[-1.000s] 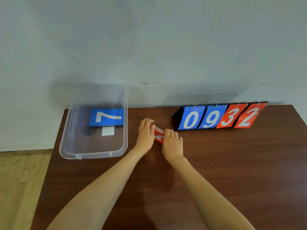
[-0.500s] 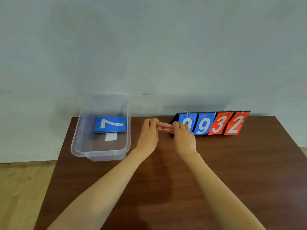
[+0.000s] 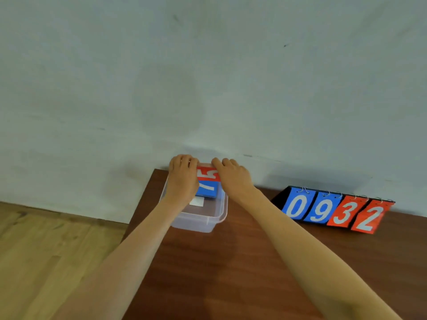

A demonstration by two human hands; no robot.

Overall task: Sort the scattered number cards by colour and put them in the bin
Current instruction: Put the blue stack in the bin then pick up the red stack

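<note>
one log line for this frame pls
phase: placing | left hand: grips red cards | right hand: grips same | position: over bin, by blue card

head-worn view, facing forward and down; table [image 3: 231, 273] near

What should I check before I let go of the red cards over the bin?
1. Left hand and right hand both grip the red cards: ok.
2. Red cards are above the clear bin: ok.
3. Red cards will miss the blue 7 cards below: cannot tell, their edges meet in view.
4. Bin sits on the table: ok.
5. Flip scoreboard stands apart from both arms: ok.
</note>
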